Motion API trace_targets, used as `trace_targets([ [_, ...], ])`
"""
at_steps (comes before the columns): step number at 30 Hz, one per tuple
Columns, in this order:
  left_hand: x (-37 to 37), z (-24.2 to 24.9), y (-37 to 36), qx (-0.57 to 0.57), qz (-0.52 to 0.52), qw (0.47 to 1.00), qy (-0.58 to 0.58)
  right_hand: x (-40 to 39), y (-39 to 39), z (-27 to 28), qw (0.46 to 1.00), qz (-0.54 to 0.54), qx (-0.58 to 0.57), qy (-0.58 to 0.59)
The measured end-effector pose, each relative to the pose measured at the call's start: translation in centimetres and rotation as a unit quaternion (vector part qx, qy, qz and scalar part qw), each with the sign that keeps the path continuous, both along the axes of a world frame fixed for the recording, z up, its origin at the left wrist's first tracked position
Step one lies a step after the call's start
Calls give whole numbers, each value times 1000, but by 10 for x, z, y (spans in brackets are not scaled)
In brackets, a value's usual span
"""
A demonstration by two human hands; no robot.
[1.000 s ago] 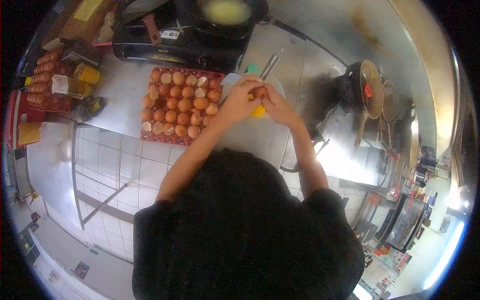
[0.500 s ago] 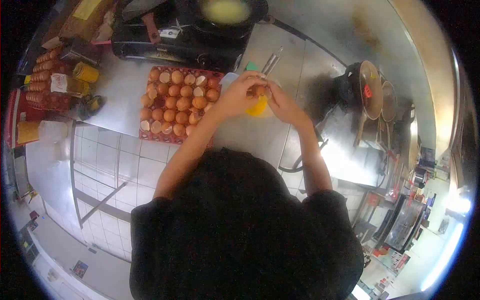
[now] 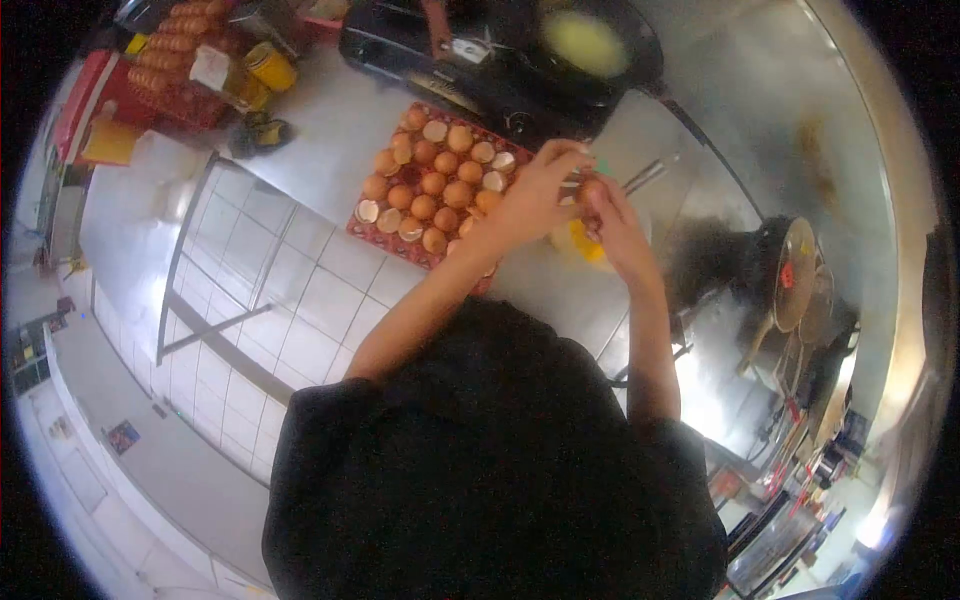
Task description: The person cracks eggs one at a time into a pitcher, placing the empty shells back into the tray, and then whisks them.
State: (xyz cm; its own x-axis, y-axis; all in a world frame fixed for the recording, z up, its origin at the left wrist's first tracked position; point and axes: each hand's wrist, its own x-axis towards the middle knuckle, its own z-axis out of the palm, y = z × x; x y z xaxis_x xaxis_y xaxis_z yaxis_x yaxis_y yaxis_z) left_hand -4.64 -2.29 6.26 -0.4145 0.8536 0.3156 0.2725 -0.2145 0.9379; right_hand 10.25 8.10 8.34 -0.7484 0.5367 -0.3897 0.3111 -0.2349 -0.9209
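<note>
Over a bowl (image 3: 628, 250) of yellow raw egg (image 3: 585, 241), both my hands are close together. My left hand (image 3: 545, 188) has its fingers curled at the bowl's far left side, closed on an eggshell that the fingers mostly hide. Beside it, my right hand (image 3: 622, 228) is closed around a brown eggshell (image 3: 592, 193). A whisk's metal handle (image 3: 648, 178) sticks out past the bowl to the far right. Left of my hands lies a red egg tray (image 3: 383, 237) holding whole brown eggs (image 3: 433, 184) and several opened shells (image 3: 368, 211).
Beyond the tray is a black stove (image 3: 400, 55), with a wok (image 3: 640, 65) holding pale yellow liquid. Stacked egg trays (image 3: 165, 85) and a yellow container (image 3: 270, 66) stand at the far left. Pans (image 3: 795, 275) lean at the right.
The view has swung, so the tray, stove and bowl appear further right. My hands stay together over the bowl, and my right fingers have closed in around the shell.
</note>
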Motion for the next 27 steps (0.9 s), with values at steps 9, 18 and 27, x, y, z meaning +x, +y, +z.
trace_targets([
  [9, -118, -36, -141, -166, 256, 927, 218, -175, -62, -42, 908, 302, 274, -96],
  [18, -105, -54, -276, -152, 377, 908, -99, -239, -86, -60, 846, 420, 312, -102],
  [27, -63, -125, -341, -173, 441, 852, -222, -255, -58, -81, 813, 426, 396, 3],
])
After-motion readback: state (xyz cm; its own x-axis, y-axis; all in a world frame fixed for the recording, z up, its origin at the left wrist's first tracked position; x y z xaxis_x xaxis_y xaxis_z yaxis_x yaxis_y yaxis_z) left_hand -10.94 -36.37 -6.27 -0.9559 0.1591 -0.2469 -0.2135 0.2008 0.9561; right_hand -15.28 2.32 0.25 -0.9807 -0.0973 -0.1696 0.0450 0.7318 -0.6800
